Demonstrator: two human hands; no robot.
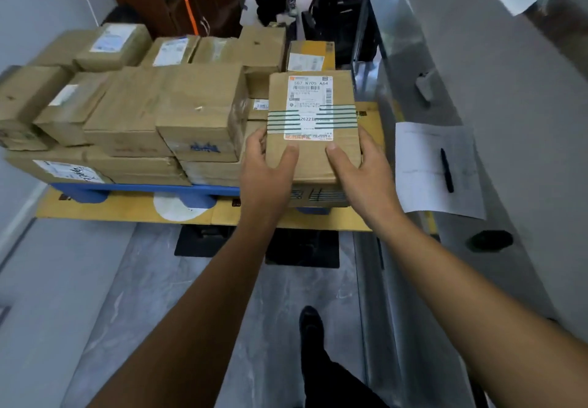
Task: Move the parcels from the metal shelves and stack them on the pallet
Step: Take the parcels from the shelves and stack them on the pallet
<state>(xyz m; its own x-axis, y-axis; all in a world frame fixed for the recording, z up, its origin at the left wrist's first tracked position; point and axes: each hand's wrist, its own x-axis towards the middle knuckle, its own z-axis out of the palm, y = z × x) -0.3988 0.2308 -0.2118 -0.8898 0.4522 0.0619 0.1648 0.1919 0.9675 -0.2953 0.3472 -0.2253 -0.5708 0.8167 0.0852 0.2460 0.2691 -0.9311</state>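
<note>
Head camera is looking down an aisle. Filling the upper left of the frame, the stacked parcels (127, 115) are sitting in uneven tiers on a blue pallet (143, 188), which is resting on a flattened yellow cardboard sheet (127, 210).

At centre, the left hand (267, 172) is gripping the near left corner of a labelled parcel (313, 159), thumb lying on top and fingers going down the side, out of sight. The right hand (366, 172) is clamping the near right corner in the same way. The parcel is hovering over, or just meeting, a low printed box (318, 196) at the pallet's near right corner; whether the two are touching cannot be told.

On the right, a paper sheet (429, 166) with a pen (447, 170) on it is lying on the metal shelf (515, 159).

Judging from this, the person is setting the parcel down. The risks are looking plain enough: the left fingers are sitting close to the taller stack and could get pinched as the parcel goes in, and a parcel placed too near the outer edge of the low box could be overhanging and tipping toward the floor once both hands are letting go.
</note>
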